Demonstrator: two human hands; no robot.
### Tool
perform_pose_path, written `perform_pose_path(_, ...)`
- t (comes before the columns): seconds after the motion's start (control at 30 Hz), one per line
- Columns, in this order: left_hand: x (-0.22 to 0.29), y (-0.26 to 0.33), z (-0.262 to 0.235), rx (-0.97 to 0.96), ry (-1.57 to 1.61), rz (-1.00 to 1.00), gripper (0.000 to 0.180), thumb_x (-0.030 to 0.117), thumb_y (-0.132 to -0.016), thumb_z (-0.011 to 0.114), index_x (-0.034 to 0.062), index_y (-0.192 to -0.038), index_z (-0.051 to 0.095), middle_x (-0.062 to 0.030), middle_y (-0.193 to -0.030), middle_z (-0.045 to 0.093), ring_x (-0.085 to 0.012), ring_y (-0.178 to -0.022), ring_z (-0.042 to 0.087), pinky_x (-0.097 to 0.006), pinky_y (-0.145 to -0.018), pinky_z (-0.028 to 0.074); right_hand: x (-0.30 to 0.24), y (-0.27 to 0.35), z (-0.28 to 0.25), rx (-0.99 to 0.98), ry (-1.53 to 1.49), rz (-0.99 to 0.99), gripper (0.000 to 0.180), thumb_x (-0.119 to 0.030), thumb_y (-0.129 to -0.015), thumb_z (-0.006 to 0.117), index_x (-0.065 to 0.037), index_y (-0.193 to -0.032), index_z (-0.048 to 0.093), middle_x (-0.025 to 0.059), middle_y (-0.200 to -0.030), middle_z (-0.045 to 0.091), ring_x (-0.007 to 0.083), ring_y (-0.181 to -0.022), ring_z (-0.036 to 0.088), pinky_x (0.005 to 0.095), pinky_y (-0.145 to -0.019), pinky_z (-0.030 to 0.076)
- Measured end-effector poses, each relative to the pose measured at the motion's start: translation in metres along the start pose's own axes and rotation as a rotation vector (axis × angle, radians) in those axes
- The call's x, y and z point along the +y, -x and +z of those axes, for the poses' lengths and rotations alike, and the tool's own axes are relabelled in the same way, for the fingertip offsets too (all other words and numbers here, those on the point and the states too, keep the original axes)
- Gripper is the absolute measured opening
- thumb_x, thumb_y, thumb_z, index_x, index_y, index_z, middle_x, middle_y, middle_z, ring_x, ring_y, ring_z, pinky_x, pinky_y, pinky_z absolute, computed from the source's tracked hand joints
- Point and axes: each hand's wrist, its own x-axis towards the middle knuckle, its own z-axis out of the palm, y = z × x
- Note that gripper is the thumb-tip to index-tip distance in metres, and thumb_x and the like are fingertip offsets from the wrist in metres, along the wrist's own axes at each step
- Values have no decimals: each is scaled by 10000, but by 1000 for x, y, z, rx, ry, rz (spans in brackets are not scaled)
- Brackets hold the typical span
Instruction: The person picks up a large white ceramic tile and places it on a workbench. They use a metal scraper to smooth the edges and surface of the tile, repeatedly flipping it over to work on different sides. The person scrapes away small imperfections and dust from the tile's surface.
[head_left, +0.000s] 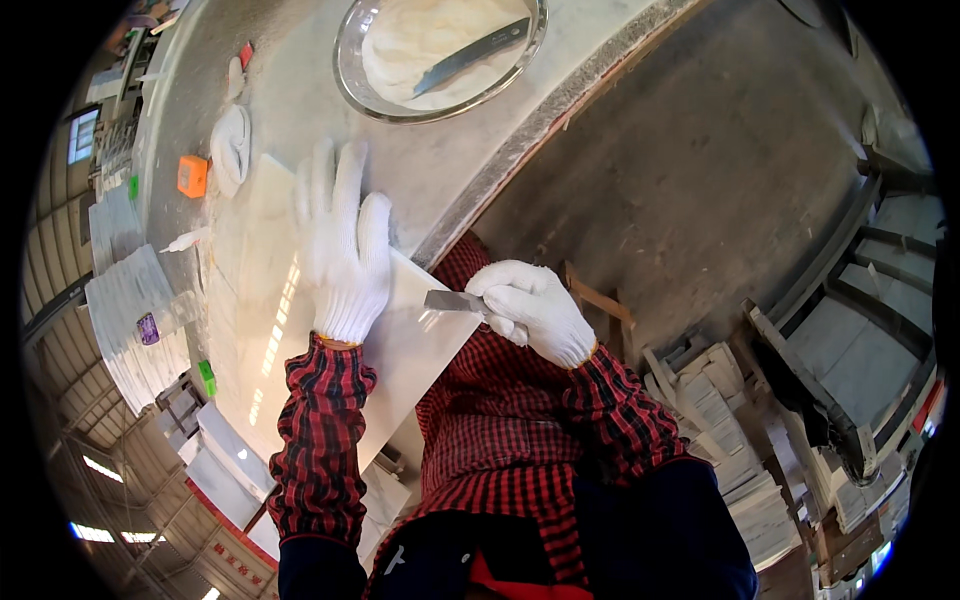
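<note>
1. Two gloved hands worked one glossy white slab lying on the grey workbench.
2. The left hand lay flat, fingers spread, pressing the slab.
3. The right hand gripped a scraper blade at the slab's edge; trimming looked unfinished.

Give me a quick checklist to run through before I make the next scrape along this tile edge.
1. Left hand flat on the white tile, holding it down: ok.
2. Right hand gripping the scraper blade: ok.
3. Blade meets the tile's right edge: ok, tip looks to touch it.
4. Left fingers away from the blade: ok.
5. Gloves on both hands: ok.
6. Tile fully supported on the workbench: cannot tell; its near end seems to overhang.
</note>
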Motion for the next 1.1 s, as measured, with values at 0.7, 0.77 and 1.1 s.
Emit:
perform_pose_path(0.7, -4, 0, 0, -22, -28, 30, 504, 246, -1009, 491, 40, -1466, 534, -280, -1523, 454, -483, -1427, 363, -531, -1195, 264, -13, -9, 0, -31, 32, 86, 252, -187, -967, 629, 21, -1067, 731, 26, -725, 624, 42, -568, 495, 199, -477, 337)
perform_pose_path(0.77, -2, -1, 0, -21, -25, 18, 506, 251, -1010, 488, 38, -1467, 532, -280, -1524, 453, -483, -1428, 361, -532, -1196, 262, -15, -9, 0, -31, 45, 109, 248, -178, -960, 628, 22, -1060, 733, 26, -728, 625, 44, -570, 499, 200, -476, 338)
perform_pose_path(1.1, -1, -2, -1, -17, 19, -1, 492, 243, -1006, 498, 37, -1449, 550, -287, -1510, 466, -479, -1423, 374, -531, -1188, 273, -19, -10, 7, 35, 63, 149, 236, -147, -932, 620, 31, -1036, 734, 33, -743, 643, 50, -579, 526, 215, -482, 366)
